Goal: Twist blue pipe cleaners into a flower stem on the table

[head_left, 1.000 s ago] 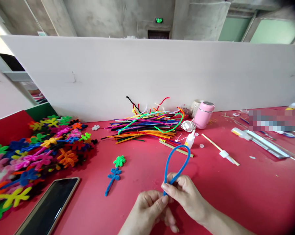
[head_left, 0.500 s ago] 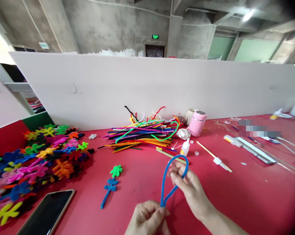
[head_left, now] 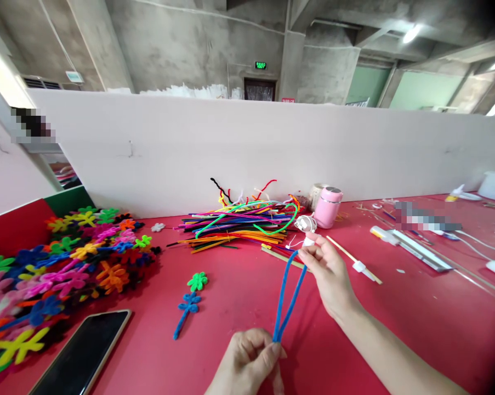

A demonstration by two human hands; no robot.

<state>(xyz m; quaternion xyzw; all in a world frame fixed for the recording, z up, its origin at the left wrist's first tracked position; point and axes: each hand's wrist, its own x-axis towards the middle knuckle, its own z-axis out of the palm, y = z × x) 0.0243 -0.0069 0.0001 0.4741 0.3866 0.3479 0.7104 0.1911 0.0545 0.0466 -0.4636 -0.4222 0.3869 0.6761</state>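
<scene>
Step in hand looks like loop shaping: 1 blue pipe cleaner (head_left: 280, 302) bent into a long narrow loop, held up over the near part of the desk (head_left: 160, 367), roughly midway between its left and right edges. Left hand (head_left: 249, 362) pinches the bottom, thumb across the spot where the 2 strands meet; ends are hidden in the grip, so can't tell if they're twisted. Right hand (head_left: 327, 274) pinches the bend at the top with thumb and fingertips. Hands well apart, loop strung between them, strands nearly straight with a slim gap. I'd call it early: no petals on this piece. Next move calls for a firm left pinch so the base doesn't slip, and an even bend from the right; the strand likely holds any kink, so matched legs matter first. Main risk, I'd guess: a lopsided loop. Left of the hands, 1 blue leafy stem (head_left: 189, 304) lies flat, green flower (head_left: 197, 281) just off its top; can't tell if they touch. Pipe cleaner bundle (head_left: 239, 222) sits along the far edge, glue bottle (head_left: 308, 240) partly hidden behind the right fingertips, pink flask (head_left: 328, 209) beyond it. Flower pile (head_left: 77, 269) takes the left edge, phone (head_left: 85, 351) near the front left corner.
</scene>
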